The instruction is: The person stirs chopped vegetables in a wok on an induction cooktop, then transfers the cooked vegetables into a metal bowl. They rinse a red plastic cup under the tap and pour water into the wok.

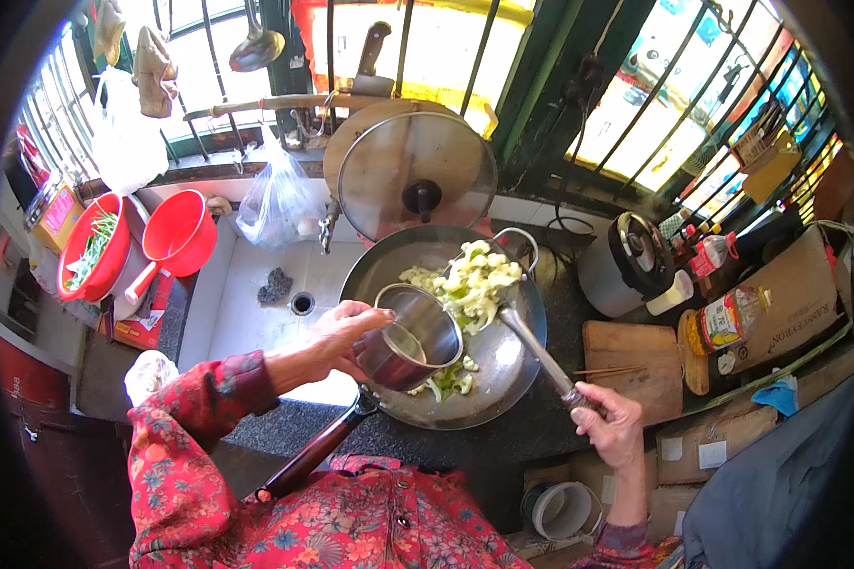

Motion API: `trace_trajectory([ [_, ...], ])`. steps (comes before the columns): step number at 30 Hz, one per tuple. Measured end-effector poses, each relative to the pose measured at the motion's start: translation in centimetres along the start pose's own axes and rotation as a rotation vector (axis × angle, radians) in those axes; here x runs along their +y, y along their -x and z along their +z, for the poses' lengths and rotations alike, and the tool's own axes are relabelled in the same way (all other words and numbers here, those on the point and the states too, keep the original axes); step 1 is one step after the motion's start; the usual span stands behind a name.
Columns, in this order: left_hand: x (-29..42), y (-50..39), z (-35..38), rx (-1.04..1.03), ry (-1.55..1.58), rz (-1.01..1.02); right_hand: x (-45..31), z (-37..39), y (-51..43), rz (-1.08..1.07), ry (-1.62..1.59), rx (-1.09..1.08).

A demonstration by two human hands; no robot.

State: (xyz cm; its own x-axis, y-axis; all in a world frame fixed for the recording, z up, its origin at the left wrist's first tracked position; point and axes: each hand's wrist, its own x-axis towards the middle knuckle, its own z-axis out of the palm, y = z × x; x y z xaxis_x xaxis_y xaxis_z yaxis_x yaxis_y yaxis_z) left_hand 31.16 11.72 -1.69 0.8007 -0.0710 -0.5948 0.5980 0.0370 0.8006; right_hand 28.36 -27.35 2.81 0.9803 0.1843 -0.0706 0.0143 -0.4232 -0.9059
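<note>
My left hand (pixel 334 341) grips the rim of a stainless steel bowl (pixel 427 334), tilted over the wok (pixel 502 398). A little pale matter, perhaps liquid, shows inside it. In my right hand (pixel 610 419) is the handle of a metal wok spatula (pixel 534 345), its blade heaped with cauliflower florets and green pieces (pixel 478 281). The heap is above the wok, close to the bowl's far rim. A few more florets (pixel 455 383) lie in the wok near its front. The wok's long dark handle (pixel 313 455) points towards my body.
A sink (pixel 256 334) with a black scrubber (pixel 275 286) lies left of the wok. A glass lid (pixel 416 178) leans behind it. To the right are a rice cooker (pixel 623 263), a cutting board (pixel 630 366) with chopsticks, and an oil bottle (pixel 729 320). Red plastic vessels (pixel 180 235) stand at left.
</note>
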Motion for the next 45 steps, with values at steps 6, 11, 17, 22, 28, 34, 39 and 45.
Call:
trace_trajectory([
  [6, -1.2, -3.8, 2.5, 0.120, 0.064, 0.218, -1.7, 3.5, 1.6, -0.495, 0.727, 0.046],
  [11, -1.5, -4.2, 2.6, 0.125, 0.051, 0.233, -3.9, 3.0, 2.0, -0.565, 0.844, 0.113],
  [17, -2.9, -0.5, -0.7, 0.183, 0.155, 0.349, -7.5, -0.3, 0.8, -0.012, 0.656, -0.007],
  [22, -5.9, 2.3, -1.9, 0.280, 0.385, 0.468, -9.1, -0.7, -2.2, 0.010, 0.863, -0.220],
  [28, -8.6, 4.1, 0.3, 0.300, 0.697, 0.539, -10.6, -1.4, -4.9, 0.402, 0.918, -0.519],
  [34, -9.7, 4.4, 1.5, 0.341, 0.808, 0.472, -0.3, 8.5, -2.2, 0.263, 0.359, -0.282],
  [39, -9.1, 5.0, 1.4, 0.396, 0.769, 0.514, 4.6, 12.0, 1.2, 0.386, -0.074, -0.136],
  [45, -8.3, 5.6, 0.0, 0.320, 0.688, 0.473, 4.4, 11.4, 2.4, 0.251, -0.161, 0.020],
])
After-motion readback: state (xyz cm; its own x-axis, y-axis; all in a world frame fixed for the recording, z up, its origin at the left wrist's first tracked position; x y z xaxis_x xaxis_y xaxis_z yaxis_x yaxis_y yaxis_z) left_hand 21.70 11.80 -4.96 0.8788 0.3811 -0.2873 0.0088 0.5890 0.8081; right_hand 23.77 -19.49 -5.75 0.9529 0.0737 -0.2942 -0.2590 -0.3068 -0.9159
